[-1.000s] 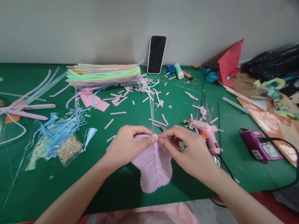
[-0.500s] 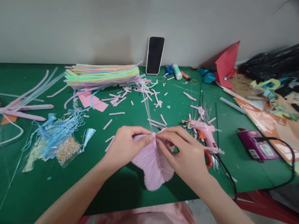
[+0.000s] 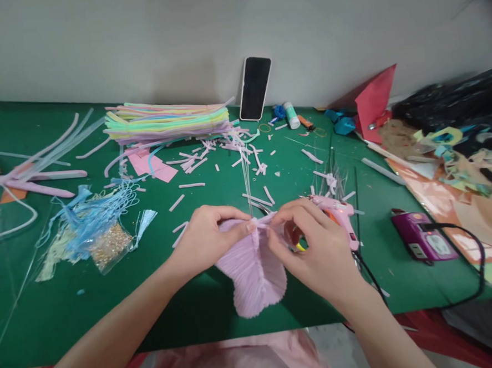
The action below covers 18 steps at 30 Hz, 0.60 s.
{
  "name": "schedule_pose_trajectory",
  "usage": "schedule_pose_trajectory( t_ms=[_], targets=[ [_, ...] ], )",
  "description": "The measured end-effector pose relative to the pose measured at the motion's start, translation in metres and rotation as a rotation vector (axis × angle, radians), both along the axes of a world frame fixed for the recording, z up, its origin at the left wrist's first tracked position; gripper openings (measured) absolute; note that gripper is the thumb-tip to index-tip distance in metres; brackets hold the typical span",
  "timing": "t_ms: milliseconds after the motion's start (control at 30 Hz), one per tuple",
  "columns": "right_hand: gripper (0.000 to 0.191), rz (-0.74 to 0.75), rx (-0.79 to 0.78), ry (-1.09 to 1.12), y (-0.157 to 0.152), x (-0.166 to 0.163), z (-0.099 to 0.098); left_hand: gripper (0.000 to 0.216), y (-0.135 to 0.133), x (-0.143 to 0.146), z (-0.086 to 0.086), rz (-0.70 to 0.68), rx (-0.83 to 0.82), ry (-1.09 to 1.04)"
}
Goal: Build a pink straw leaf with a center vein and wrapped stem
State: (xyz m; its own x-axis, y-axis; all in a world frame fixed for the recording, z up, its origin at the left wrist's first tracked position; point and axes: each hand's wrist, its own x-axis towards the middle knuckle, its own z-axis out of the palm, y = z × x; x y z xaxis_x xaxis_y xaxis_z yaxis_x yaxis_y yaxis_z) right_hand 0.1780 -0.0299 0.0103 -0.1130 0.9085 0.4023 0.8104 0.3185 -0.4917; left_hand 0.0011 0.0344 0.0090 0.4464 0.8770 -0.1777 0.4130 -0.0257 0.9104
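Green tops the desk (image 3: 221,194), whose back edge meets a grey wall (image 3: 96,49) where a phone (image 3: 256,89) leans. Near the front edge's middle, the left hand (image 3: 204,237) pinches the pleated lilac piece (image 3: 258,288); the fingers of the right hand (image 3: 314,249) curl by its top, whether gripping, I cannot tell.

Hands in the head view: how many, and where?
2. The left hand grips the upper end of the lilac fuzzy piece; the right hand is at that end's right side, partly hiding the pink glue gun. No others show.
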Motion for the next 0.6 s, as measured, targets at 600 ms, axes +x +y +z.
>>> schedule_pose_trajectory(
  t_ms=[600],
  targets=[
    [0.013,0.236,-0.042,-0.113,0.013,0.018,0.008,0.008,-0.001,0.003,-0.002,-0.062,0.005,-0.029]
  ],
)
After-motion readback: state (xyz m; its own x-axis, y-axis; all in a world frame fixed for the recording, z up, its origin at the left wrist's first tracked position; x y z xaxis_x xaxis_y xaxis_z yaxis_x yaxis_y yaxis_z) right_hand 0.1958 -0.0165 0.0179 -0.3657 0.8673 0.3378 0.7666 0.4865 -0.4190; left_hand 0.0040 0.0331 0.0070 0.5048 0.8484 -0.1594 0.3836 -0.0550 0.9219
